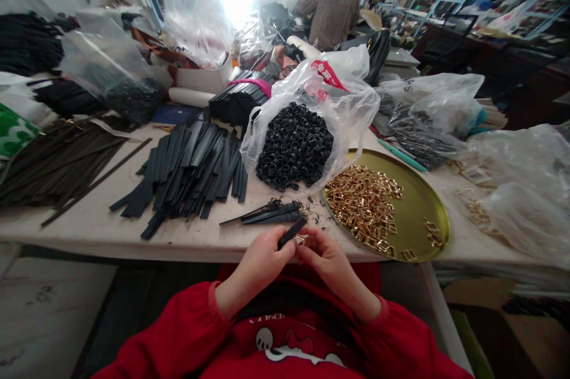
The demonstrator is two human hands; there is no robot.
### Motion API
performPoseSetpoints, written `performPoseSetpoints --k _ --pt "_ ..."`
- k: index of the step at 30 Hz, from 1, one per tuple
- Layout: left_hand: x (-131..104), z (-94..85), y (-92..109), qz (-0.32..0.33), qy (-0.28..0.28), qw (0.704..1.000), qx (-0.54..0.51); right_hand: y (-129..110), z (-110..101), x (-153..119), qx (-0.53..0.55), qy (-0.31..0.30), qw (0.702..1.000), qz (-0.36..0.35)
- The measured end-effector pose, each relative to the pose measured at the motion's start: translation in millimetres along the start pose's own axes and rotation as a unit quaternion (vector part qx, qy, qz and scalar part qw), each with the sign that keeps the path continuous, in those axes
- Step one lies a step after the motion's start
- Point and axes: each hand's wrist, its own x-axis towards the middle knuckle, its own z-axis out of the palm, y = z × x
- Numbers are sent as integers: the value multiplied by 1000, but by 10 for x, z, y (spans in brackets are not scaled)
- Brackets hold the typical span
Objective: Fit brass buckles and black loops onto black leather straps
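Note:
Just over the table's front edge, my left hand (268,255) is closed around a black strap (293,233), whose end sticks up to the right. My right hand (324,253) meets it there, thumb and fingers pinching a small gold buckle (300,240) beside the strap; fingers partly cover the buckle. Behind my hands lies a small stack of straps with buckles (274,212). To the right, a round gold tray (421,204) holds a heap of gold buckles (363,201). A clear plastic bag (351,123) behind is full of small black loops (294,144).
A pile of loose black straps (191,165) lies left of the bag, with brown strips (57,159) further left. A teal pen-like tool (401,155) rests behind the tray. More plastic bags (525,189) crowd the right side. A person (336,5) is in the background.

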Motion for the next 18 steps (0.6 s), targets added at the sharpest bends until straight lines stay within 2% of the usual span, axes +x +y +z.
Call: performPoseSetpoints --k 3,7,9,12,15,18 --pt "4 -1 -56 17 -43 999 -24 -13 -27 15 7 49 999 -3" --pt "-48 -64 -90 7 -47 999 -10 -103 -13 13 150 116 980 59" --pt "-88 -94 -75 20 -65 998 19 -120 33 -10 212 117 966 91" --pt "-134 -95 -31 47 -83 995 40 -95 128 -70 226 81 964 112" --pt "-150 -67 2 52 -78 995 30 -61 186 -121 187 67 977 74" --pt "-155 -45 12 28 -75 997 9 -49 185 -135 139 117 983 16"
